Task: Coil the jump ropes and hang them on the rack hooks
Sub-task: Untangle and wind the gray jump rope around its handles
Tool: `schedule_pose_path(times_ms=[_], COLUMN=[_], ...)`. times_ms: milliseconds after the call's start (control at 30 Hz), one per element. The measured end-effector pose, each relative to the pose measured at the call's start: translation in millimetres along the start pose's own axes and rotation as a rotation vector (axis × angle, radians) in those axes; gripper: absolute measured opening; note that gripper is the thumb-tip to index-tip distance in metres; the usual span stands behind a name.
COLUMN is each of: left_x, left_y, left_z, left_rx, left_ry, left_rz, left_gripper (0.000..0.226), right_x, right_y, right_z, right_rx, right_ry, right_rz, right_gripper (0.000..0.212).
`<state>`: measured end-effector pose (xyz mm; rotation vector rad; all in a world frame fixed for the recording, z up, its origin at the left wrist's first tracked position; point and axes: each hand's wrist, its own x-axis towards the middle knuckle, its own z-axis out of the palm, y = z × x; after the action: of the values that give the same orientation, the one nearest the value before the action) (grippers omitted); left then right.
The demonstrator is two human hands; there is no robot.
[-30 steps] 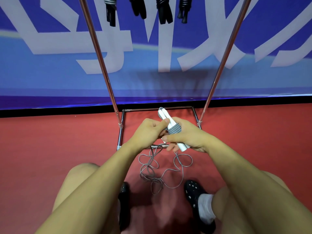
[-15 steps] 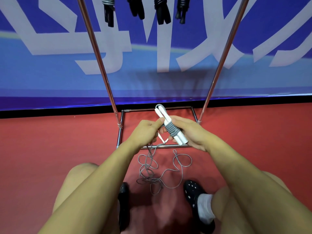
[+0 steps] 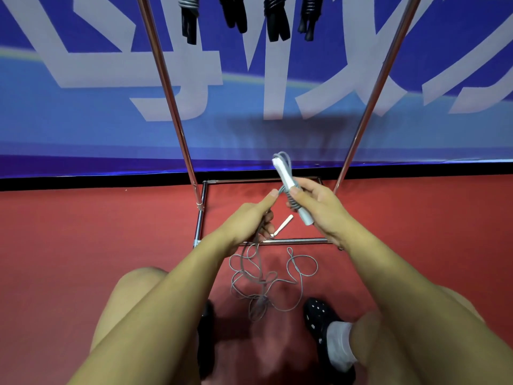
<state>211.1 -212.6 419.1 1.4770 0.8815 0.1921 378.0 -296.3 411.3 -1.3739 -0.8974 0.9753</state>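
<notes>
- Blue banner point(image 3: 83, 129) with large pale lettering fills the background, well beyond both hands.
- Red floor point(image 3: 83, 232) under everything.
- Metal rack point(image 3: 177, 126): two slanted uprights rise either side of the hands; its rectangular base frame sits on the floor directly below and just beyond them.
- Hung jump ropes point(image 3: 273, 18): four dark coiled bundles dangle at top edge, high above the hands; hooks themselves out of frame.
- Black shoes point(image 3: 319, 318) on the floor, nearer the person than the hands; the right one shows a white sock.
- Right hand point(image 3: 313, 207): fingers curled round the white handles point(image 3: 288, 187), which are tilted, upper ends pointing away and left. A few turns of grey cord are wrapped round them at the thumb.
- Left hand point(image 3: 249, 220): just left of the right hand, thumb extended toward the handles, fingers closed on the grey rope point(image 3: 266, 279).
- Rope's loose length drops from the left hand into a tangled heap on the floor, below both hands, between the shoes.
- Small white stick-shaped piece point(image 3: 283, 226) shows between the hands, just under the left fingers; cannot tell what it is.
</notes>
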Motion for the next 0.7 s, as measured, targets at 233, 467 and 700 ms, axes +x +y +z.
schedule_pose_path(times_ms=[233,467,700], left_x=[6,9,2], left_y=[-3,-9,6], left_z=[-4,2,4], left_rx=[0.063,0.117,0.177], left_ry=[0.167,0.136,0.242], left_rz=[0.236,0.199,0.237], left_gripper=[0.033,0.040,0.046], right_x=[4,2,2], right_y=[-5,-2,-6], right_z=[-15,-17,-17], right_rx=[0.086,0.046,0.028], right_ry=[0.072,0.052,0.052], right_rz=[-0.007,-0.009,-0.033], right_gripper=[0.026,0.033,0.031])
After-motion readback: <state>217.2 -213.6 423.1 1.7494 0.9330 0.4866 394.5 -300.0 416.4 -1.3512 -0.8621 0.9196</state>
